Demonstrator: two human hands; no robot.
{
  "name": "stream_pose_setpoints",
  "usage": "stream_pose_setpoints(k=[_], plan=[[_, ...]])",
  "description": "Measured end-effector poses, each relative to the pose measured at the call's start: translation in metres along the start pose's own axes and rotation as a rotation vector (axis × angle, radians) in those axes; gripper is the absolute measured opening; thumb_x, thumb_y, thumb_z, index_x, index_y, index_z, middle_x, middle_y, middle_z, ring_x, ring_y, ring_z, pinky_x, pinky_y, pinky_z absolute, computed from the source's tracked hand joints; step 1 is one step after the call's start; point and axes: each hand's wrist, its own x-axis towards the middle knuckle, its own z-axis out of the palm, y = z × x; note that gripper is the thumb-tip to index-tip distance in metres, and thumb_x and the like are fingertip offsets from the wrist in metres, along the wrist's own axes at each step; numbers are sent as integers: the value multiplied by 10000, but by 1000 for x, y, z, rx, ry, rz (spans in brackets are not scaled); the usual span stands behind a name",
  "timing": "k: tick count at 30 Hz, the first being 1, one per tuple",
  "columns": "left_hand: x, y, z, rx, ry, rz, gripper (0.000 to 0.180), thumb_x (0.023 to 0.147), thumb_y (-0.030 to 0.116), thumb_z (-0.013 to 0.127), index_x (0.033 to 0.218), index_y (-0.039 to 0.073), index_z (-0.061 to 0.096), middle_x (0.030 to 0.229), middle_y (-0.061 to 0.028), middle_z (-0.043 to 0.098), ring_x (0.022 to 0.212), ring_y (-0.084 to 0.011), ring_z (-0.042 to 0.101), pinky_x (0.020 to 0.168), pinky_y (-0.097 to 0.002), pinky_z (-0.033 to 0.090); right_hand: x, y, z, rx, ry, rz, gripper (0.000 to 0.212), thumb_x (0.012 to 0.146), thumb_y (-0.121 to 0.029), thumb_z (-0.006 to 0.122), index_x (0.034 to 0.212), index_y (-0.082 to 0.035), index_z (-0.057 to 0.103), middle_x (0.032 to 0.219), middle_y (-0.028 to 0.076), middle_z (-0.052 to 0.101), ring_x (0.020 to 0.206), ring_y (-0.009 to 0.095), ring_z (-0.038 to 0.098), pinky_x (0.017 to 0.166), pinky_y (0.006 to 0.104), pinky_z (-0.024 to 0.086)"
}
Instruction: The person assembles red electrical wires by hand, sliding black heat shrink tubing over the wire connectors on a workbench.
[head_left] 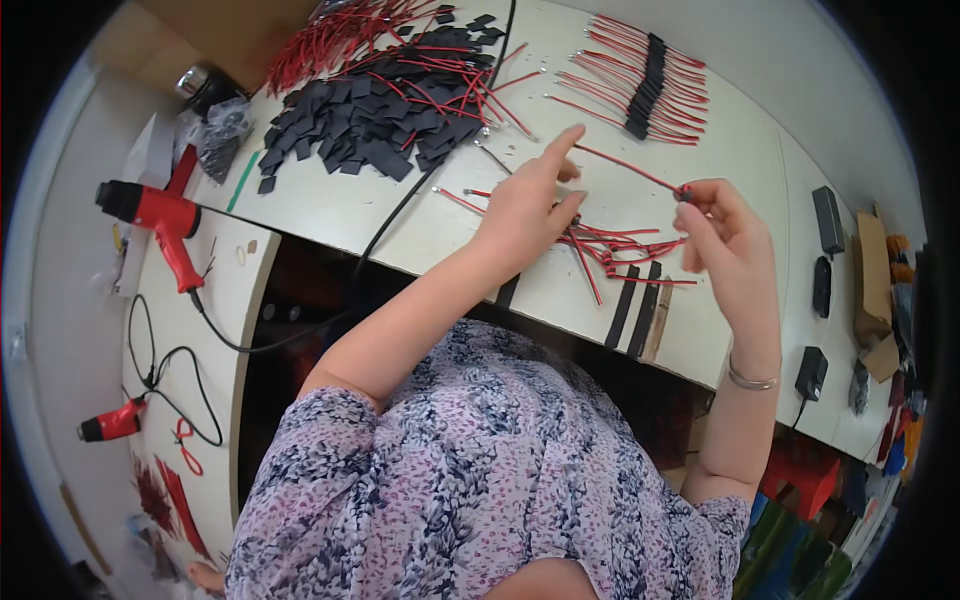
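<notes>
My right hand (735, 245) pinches one end of a thin red wire (630, 167), where a small dark piece shows at the fingertips. The wire stretches left to the index fingertip of my left hand (530, 205). That index finger points outward with the thumb apart from it; whether it touches the wire is hard to tell. Below and between my hands lies a loose bunch of red wires (630, 240) with dark pieces on some, partly hidden by my left hand. Farther back, a row of red wires (595, 85) lies side by side with black sleeves (648, 88) around them.
Black flat pieces (350, 120) and red wires (330, 40) are heaped at the back left. A black cable (395, 205) crosses the table (350, 225). Red heat guns (165, 215) lie left. Black strips (622, 305) lie at the front edge, black adapters (827, 220) at right.
</notes>
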Motion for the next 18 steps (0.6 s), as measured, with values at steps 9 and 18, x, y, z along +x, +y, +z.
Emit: stream_pose_setpoints(k=[9, 18], plan=[[17, -32, -112, 140, 199, -198, 367, 857, 63, 737, 1214, 44, 655, 996, -37, 665, 767, -97, 587, 689, -247, 487, 53, 60, 13, 140, 94, 14, 173, 967, -169, 633, 871, -26, 610, 653, -54, 487, 589, 22, 388, 533, 214, 291], [33, -70, -132, 403, -83, -341, 340, 832, 167, 750, 1136, 26, 693, 995, -131, 710, 847, -244, 677, 768, -338, 539, 45, 64, 17, 219, 95, -39, 144, 974, -162, 639, 921, -29, 621, 722, -45, 524, 640, 25, 431, 562, 206, 324]])
